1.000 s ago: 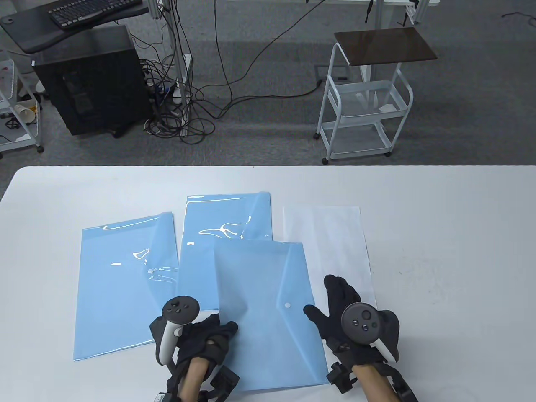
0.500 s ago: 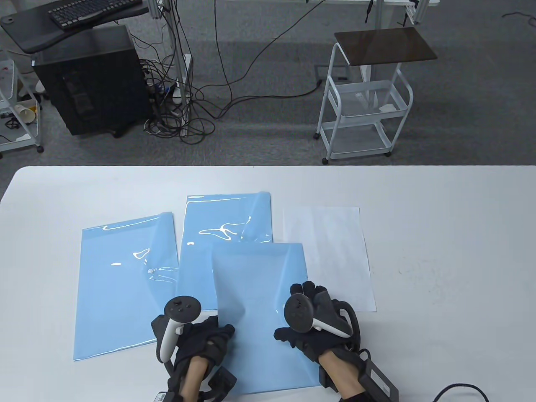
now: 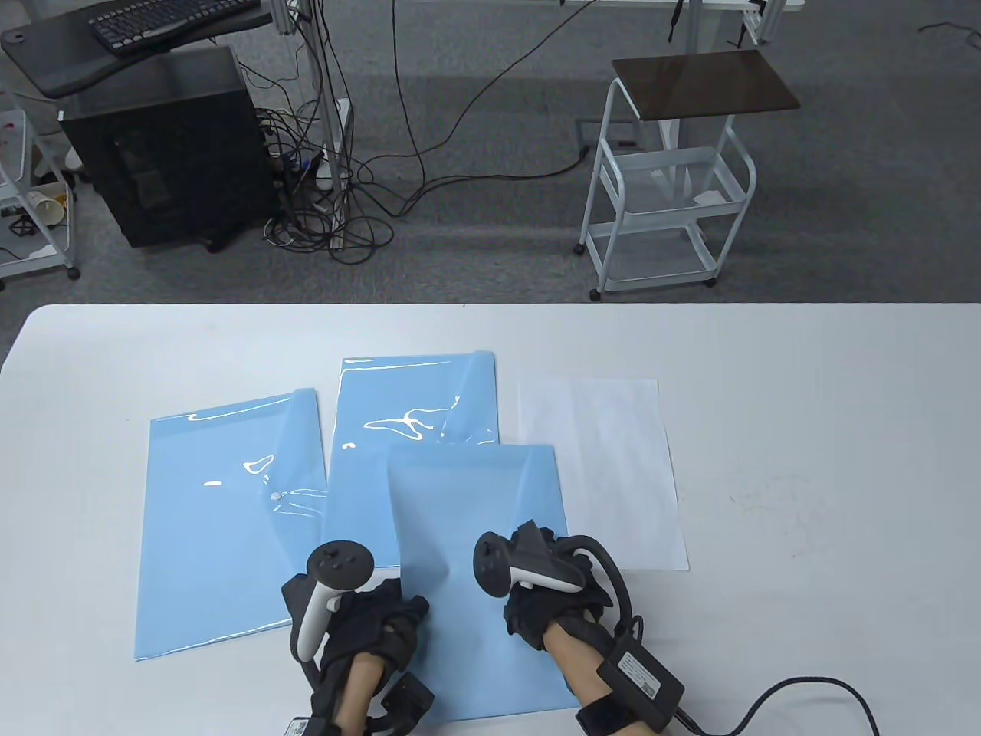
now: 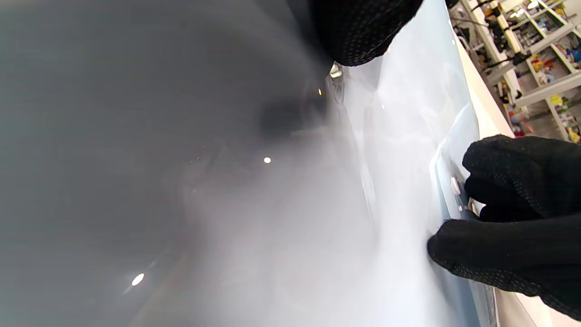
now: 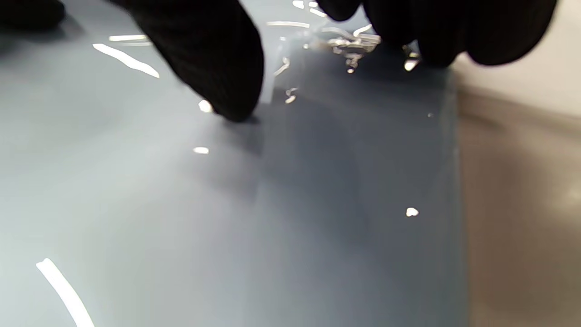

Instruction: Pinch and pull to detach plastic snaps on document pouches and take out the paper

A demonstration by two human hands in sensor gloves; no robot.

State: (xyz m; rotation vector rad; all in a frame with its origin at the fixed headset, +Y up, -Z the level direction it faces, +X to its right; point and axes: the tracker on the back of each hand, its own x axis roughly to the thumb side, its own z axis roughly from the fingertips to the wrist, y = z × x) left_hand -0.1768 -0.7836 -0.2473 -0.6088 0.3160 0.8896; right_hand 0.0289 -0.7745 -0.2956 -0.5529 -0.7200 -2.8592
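Table view: we've got three blue document pouches on the white table [image 3: 805,429]. The far-left pouch [image 3: 214,537] and the far-centre pouch [image 3: 414,399] lie w/ flaps already sprung up, so we judge those two done, and the white paper sheet [image 3: 605,468] lying right of them is prob. what came out. The near pouch [image 3: 475,537] sits closest to us, overlapping the centre one, flap still flat. Our left hand [image 3: 368,621] rests on its near-left part, fingers loosely bent, pressing it down rather than gripping, as far as we can tell. Our right hand [image 3: 548,606] is on the pouch's right side near the flap tip, fingers curled, tracker hiding the tips. Left wrist view: tilted and blurry, but the right hand's fingers [image 4: 513,168] and thumb close on the flap edge, w/ the white snap [image 4: 455,185] just beside them; so that hand is pinching the flap. Right wrist view: thumb [image 5: 218,68] planted on the blue plastic, the other fingertips [image 5: 454,32] at the top edge touching crumpled, shiny plastic; the snap itself isn't clear here. Step in hand, we judge: detaching the snap on the third pouch, the last one left. Next move calls for the left hand to pin the body firmly while the right pulls the flap up and away till the snap pops, then reach in for the paper, assuming there's a sheet inside, which we can't see.
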